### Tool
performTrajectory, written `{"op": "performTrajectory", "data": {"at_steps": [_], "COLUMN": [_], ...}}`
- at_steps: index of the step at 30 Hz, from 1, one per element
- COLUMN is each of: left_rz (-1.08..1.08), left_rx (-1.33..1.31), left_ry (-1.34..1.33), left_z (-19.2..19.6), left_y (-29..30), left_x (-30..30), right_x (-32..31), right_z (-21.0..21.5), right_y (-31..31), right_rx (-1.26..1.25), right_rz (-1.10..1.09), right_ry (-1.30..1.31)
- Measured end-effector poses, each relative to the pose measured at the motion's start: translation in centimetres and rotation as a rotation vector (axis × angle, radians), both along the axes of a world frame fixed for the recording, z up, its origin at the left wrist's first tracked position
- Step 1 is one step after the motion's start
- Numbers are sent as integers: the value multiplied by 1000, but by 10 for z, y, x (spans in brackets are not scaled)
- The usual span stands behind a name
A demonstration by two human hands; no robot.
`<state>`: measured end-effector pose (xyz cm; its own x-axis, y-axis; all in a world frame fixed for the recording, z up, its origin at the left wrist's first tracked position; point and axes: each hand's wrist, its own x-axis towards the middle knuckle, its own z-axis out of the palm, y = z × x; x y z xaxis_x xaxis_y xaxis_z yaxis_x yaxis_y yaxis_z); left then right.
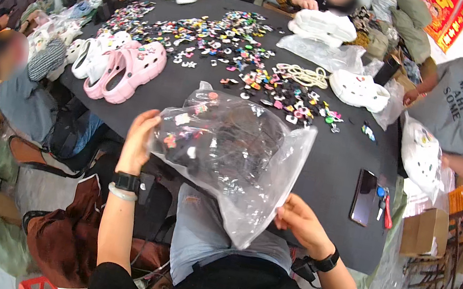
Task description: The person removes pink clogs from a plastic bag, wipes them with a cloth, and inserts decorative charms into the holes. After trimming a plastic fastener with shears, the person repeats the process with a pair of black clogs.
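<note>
Over the near edge of the table I hold a clear plastic bag point(242, 152) between both hands. Through its shiny film show dark shapes with several colourful charms at the left side; reflections blur what they are. My left hand point(142, 132) is closed on the bag's left side, with a dark watch and a pale bangle on that wrist. At the bag's lower right edge, my right hand point(300, 220) pinches the film between thumb and fingers. A pair of pink clogs point(132, 74) with charms sits beyond my left hand.
Loose charms point(201, 34) lie scattered over the black table point(323, 185). White clogs point(360, 91) and a cord bundle point(301, 74) are beyond the bag. A phone point(363, 197) and keys point(384, 210) lie right. People work around the table; one at right holds bagged white clogs point(422, 152).
</note>
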<state>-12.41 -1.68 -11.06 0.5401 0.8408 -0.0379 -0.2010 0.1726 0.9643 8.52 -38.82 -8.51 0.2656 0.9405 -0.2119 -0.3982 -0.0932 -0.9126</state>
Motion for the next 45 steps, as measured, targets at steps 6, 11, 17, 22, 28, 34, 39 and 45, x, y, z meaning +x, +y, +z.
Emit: {"op": "performTrajectory", "data": {"at_steps": [6, 11, 17, 22, 28, 34, 39, 45], "left_rz": [251, 168, -248, -189, -128, -26, -64, -6], "left_rx": [567, 823, 134, -61, 0, -47, 40, -193], "left_ry": [196, 356, 246, -49, -138, 4, 192, -13], "left_z": [15, 26, -16, -9, -11, -20, 12, -11], "left_y": [-18, -132, -173, -137, -104, -157, -202, -218], "left_x": [-3, -11, -10, 5, 12, -32, -48, -54], "right_x": [11, 23, -6, -23, -72, -91, -113, -115], "right_z": [-2, -11, -4, -3, -35, -47, -40, -31], "right_y": [-30, -28, 7, 30, 78, 97, 102, 97], "right_rx": [-50, -67, -36, -46, 43, 79, 136, 70], "right_rz": [37, 103, 285, 309, 274, 377, 392, 493], "right_ry": [-107, -231, -172, -112, -76, -74, -69, -13]}}
